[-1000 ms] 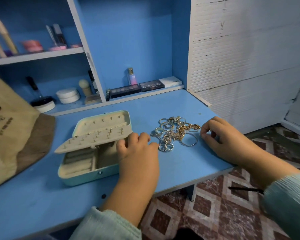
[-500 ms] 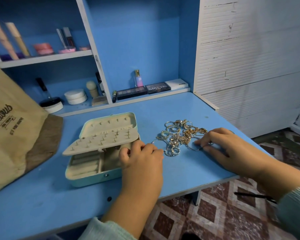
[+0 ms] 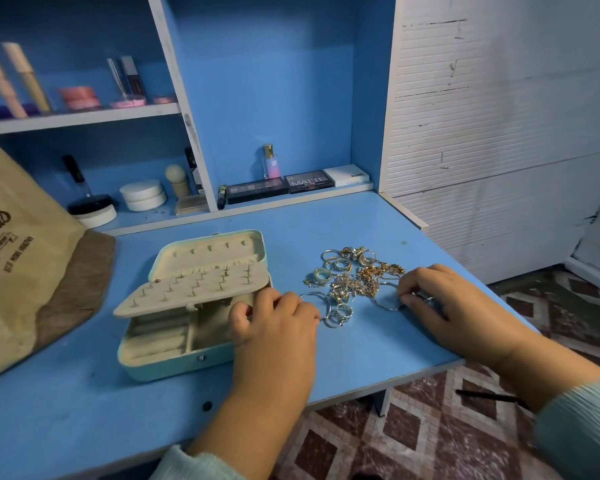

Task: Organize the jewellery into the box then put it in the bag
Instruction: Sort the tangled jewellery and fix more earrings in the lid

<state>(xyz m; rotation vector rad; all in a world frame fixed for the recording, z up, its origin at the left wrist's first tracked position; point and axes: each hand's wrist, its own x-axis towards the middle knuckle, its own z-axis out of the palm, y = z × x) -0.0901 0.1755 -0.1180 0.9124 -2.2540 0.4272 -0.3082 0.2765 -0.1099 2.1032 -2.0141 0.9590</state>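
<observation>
Bag point(image 3: 18, 258) on the far left — tan, printed lettering, cut off by the frame edge. Next, the jewellery box point(image 3: 187, 306) lies open on the blue tabletop point(image 3: 66, 420), long axis running left to right, lid tipped back, peg tray raised over the compartments. Left hand point(image 3: 274, 327) sits at the box's right end, fingers curled; what they grip is hidden. Jewellery point(image 3: 352, 278) — a tangled heap of rings and chains. Right hand point(image 3: 444, 306) pinches a thin hoop at its edge.
</observation>
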